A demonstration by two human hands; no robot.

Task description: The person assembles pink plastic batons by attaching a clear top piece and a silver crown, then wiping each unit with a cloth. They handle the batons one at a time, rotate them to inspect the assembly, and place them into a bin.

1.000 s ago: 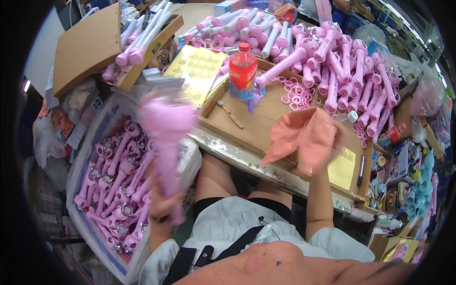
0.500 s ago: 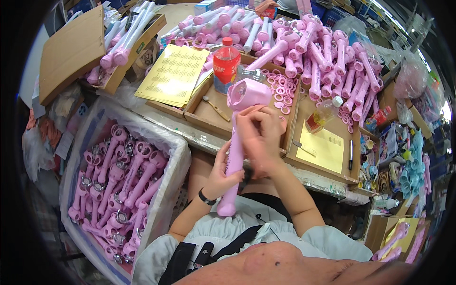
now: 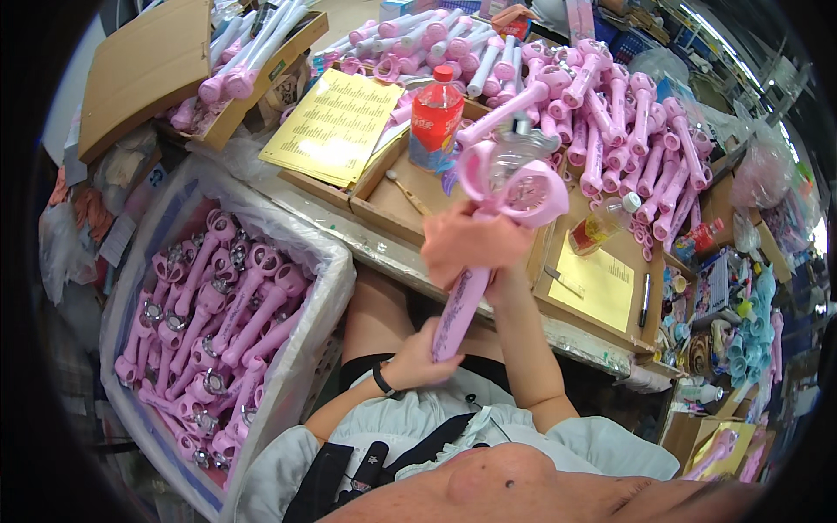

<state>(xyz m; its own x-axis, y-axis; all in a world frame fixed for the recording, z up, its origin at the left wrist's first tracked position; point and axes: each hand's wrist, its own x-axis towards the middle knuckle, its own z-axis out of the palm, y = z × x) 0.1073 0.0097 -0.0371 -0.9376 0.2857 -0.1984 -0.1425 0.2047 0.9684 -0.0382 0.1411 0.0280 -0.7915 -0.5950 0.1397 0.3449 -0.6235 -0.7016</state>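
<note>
the pink plastic wand (image 3: 460, 312) is positioned above our lap, in front of the table edge, tilted with its head up and away from us. its handle is smooth, with dark lettering along the shaft; its head carries rounded pink loops around a clear, glossy part, slightly blurred. our left hand (image 3: 417, 356) has its fingers curled around the handle's lower end. our right hand (image 3: 506, 286) grasps the orange cloth (image 3: 475, 244) about the wand's neck; the cloth covers most of its fingers, so we cannot tell how each is placed.

the wand's head blocks our view of part of the cardboard tray (image 3: 373, 207). beyond the head, to its left, stands a red-capped bottle (image 3: 434, 126); a small brush (image 3: 410, 193) lies in the tray. yellow printed sheets (image 3: 336, 126) lie at left, near a plastic-lined bin (image 3: 324, 261) of similar wands. at right we see a white-capped bottle (image 3: 600, 230) and a black marker (image 3: 645, 301).
</note>
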